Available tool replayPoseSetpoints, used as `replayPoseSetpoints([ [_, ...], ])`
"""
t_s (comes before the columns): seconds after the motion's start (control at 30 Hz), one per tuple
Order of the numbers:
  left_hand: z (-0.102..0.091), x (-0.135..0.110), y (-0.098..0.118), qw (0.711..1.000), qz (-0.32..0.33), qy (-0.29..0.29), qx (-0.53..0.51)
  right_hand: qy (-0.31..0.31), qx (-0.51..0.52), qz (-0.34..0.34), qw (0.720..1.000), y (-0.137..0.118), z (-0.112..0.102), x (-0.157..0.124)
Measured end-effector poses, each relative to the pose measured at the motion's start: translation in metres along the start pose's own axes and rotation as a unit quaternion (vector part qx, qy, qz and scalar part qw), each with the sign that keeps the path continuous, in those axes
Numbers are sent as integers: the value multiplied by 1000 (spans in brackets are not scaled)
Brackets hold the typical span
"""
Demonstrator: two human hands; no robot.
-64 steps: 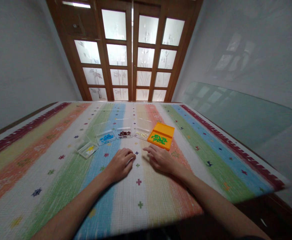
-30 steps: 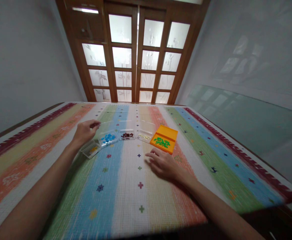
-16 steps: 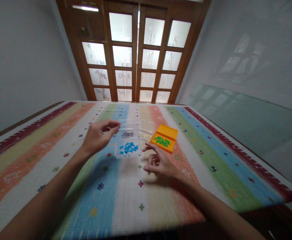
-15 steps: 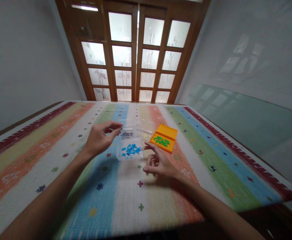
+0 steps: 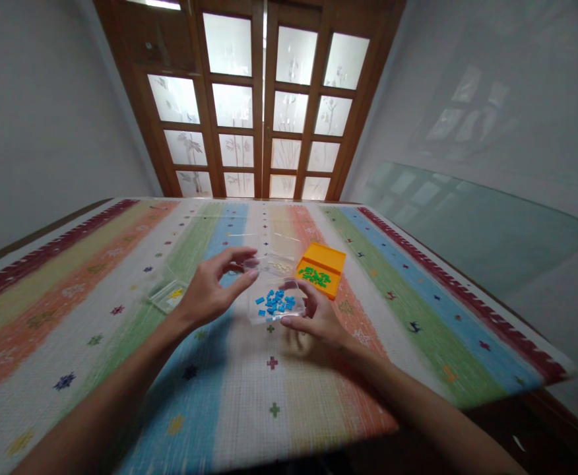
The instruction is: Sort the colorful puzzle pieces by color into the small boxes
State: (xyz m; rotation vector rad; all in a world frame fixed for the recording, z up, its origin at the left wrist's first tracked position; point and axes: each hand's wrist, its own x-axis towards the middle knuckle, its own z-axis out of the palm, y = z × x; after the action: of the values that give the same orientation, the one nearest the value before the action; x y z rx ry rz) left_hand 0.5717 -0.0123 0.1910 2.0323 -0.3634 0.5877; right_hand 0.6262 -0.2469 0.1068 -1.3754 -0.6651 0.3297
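A clear plastic box [image 5: 254,318] of small blue square pieces [image 5: 276,302] sits in the middle. My right hand [image 5: 319,320] grips its right side, thumb at the near corner and fingers behind the wall. My left hand [image 5: 214,284] is at the box's far left, thumb and fingers apart around a see-through edge; whether it touches that edge is unclear. Beyond the blue pieces lies a clear box with pale pieces [image 5: 279,266]. An orange box [image 5: 339,280] of green pieces [image 5: 319,276] stands open behind my right hand.
Left of my left hand, a clear box [image 5: 159,298] holds yellow pieces [image 5: 177,293]. A striped cloth [image 5: 249,396] covers the table. Wooden doors [image 5: 264,99] with frosted panes stand past the far edge, and a glass panel [image 5: 467,218] leans at the right wall.
The box of blue pieces has shifted right, into my right hand's grip. My left hand has moved right, covering the dark pieces and uncovering the box of yellow pieces.
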Motion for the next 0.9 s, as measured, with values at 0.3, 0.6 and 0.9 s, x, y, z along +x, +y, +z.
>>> replayPoseSetpoints([
  [0.3,16,-29,-25,994,92,-42,-43,48,20,-2,999,1,1,2],
  [0.6,34,-40,-31,990,123,14,-66,55,5,11,998,5,1,1],
  [0.9,29,-40,-24,983,178,37,-31,-12,-42,-58,997,1,-3,4],
])
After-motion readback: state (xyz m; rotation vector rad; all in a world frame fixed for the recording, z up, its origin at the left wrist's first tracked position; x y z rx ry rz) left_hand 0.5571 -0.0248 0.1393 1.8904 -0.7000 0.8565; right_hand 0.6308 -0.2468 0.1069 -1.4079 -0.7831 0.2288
